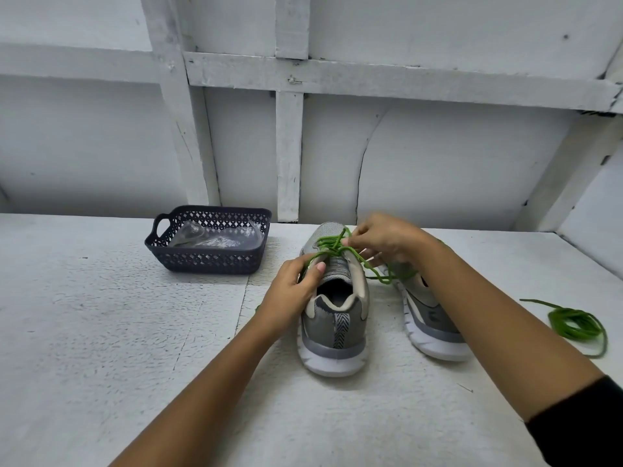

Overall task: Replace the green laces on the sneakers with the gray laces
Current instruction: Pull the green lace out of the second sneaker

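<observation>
Head view: I recorded the left hand (292, 291) gripping the collar of the near sneaker (333, 320) at centre. The right hand (384, 239) pinched the green lace (328, 246) over the eyelets. The second sneaker (435, 332) stood at 3 o'clock, with a loose green lace (573, 323) coiled beyond it. At 10 o'clock a basket (209, 262) held a clear packet (215, 239) on the tabletop (118, 332).

Basket (202, 261) left of sneakers (332, 320); loose lace coil (573, 321) right.
</observation>
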`<state>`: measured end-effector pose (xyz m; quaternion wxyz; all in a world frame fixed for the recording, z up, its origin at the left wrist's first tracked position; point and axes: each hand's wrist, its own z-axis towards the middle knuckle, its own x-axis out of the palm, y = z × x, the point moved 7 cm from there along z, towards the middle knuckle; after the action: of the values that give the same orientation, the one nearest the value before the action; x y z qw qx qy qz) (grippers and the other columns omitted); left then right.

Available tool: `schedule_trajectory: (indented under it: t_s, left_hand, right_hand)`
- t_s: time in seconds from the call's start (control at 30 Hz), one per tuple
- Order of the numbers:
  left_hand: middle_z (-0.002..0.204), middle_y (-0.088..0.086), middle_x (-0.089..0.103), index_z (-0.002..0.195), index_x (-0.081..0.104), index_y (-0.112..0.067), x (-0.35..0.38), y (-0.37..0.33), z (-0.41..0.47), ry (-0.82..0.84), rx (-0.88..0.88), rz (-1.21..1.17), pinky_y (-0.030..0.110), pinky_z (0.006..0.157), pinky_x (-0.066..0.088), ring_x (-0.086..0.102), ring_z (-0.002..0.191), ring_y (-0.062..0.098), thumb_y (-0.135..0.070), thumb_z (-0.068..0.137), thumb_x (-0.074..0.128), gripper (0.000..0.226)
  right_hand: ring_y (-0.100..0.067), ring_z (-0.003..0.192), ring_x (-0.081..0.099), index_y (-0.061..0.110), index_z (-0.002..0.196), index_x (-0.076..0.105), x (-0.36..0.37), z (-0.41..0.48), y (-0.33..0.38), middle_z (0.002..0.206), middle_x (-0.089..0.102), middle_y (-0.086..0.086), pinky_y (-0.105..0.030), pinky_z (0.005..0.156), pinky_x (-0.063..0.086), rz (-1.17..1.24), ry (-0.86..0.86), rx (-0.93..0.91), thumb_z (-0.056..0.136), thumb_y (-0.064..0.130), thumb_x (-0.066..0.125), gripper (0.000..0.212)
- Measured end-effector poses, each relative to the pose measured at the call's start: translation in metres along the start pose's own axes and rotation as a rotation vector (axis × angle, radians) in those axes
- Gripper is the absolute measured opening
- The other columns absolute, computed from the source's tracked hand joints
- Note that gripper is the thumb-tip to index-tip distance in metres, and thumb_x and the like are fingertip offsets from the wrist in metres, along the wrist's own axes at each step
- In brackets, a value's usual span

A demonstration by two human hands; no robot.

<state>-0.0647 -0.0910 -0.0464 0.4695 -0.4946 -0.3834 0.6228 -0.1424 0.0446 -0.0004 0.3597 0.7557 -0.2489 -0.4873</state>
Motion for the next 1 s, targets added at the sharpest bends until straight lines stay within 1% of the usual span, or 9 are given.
schedule_trajectory:
  t_s: [0.13,0.27,0.33,0.4,0.5,0.57,0.73,0.9,1.0]
  left_hand:
    - [0.118,-0.004,0.057,0.108,0.055,-0.041,0.0,0.003,0.0,-0.013,-0.016,-0.003,0.024,0.097,0.038,0.05,0.113,0.008,-0.031,0.096,0.05,0.017]
    - [0.118,-0.003,0.056,0.117,0.056,-0.033,0.0,0.005,0.0,-0.013,-0.027,0.006,0.021,0.093,0.038,0.05,0.113,0.009,-0.033,0.096,0.049,0.022]
    - [0.118,-0.003,0.057,0.119,0.057,-0.03,-0.001,0.004,0.0,-0.021,-0.025,0.007,0.021,0.094,0.037,0.05,0.113,0.008,-0.031,0.096,0.049,0.025]
    - [0.116,-0.003,0.057,0.119,0.058,-0.028,0.0,0.003,0.0,-0.022,-0.02,0.008,0.02,0.092,0.038,0.05,0.113,0.009,-0.029,0.096,0.049,0.025]
    - [0.121,0.0,0.057,0.121,0.058,-0.027,0.0,0.009,0.002,-0.029,-0.038,0.008,0.026,0.099,0.039,0.05,0.117,0.011,-0.033,0.095,0.05,0.028]
    - [0.125,0.001,0.056,0.124,0.057,-0.027,0.0,0.013,0.003,-0.028,-0.054,-0.003,0.031,0.105,0.037,0.049,0.12,0.012,-0.037,0.094,0.052,0.032]
    - [0.127,-0.001,0.054,0.125,0.056,-0.03,0.001,0.02,0.004,-0.033,-0.084,-0.014,0.038,0.109,0.035,0.048,0.122,0.011,-0.058,0.077,0.049,0.056]
    - [0.126,-0.004,0.056,0.129,0.054,-0.032,0.002,0.025,0.006,-0.018,-0.099,0.005,0.04,0.108,0.038,0.05,0.12,0.009,-0.072,0.069,0.046,0.072]
    - [0.127,-0.004,0.055,0.129,0.054,-0.032,0.001,0.024,0.005,-0.018,-0.105,-0.005,0.039,0.108,0.037,0.049,0.121,0.009,-0.071,0.07,0.047,0.071]
  right_hand:
    - [-0.006,0.039,0.047,0.006,0.068,0.055,-0.01,-0.001,0.0,0.052,0.051,-0.002,-0.016,0.039,0.043,0.185,-0.033,0.018,0.094,0.009,0.055,0.026]
    - [-0.004,0.037,0.047,0.009,0.07,0.053,-0.025,0.003,0.0,0.062,0.047,-0.003,-0.014,0.038,0.042,0.54,-0.155,0.032,0.098,0.016,0.049,0.029]
    - [-0.009,0.047,0.047,0.011,0.072,0.052,-0.018,0.004,-0.005,0.065,0.047,-0.003,-0.015,0.041,0.041,0.494,-0.126,0.057,0.099,0.026,0.046,0.031]
    - [-0.013,0.058,0.048,0.009,0.081,0.055,-0.006,0.001,-0.009,0.069,0.049,-0.004,-0.02,0.049,0.042,0.253,-0.031,0.063,0.098,0.033,0.047,0.03]
    - [-0.006,0.047,0.047,0.006,0.073,0.055,-0.003,-0.006,-0.004,0.06,0.048,-0.002,-0.018,0.045,0.041,-0.001,-0.017,-0.038,0.096,0.018,0.052,0.026]
    - [-0.004,0.04,0.048,0.008,0.069,0.054,-0.015,-0.007,0.004,0.059,0.05,-0.004,-0.015,0.038,0.041,0.099,-0.111,-0.075,0.097,0.012,0.05,0.028]
    - [-0.01,0.042,0.054,0.006,0.072,0.052,-0.057,-0.006,0.012,0.065,0.055,-0.009,-0.019,0.042,0.049,0.453,-0.365,-0.087,0.1,0.019,0.044,0.032]
    - [-0.014,0.052,0.044,0.007,0.075,0.055,-0.006,-0.005,-0.008,0.061,0.047,-0.004,-0.022,0.047,0.039,0.079,-0.067,0.026,0.096,0.029,0.052,0.03]
    - [-0.01,0.047,0.045,0.01,0.067,0.055,-0.005,-0.003,-0.008,0.058,0.049,-0.002,-0.017,0.04,0.04,0.037,-0.125,-0.064,0.095,0.016,0.055,0.028]
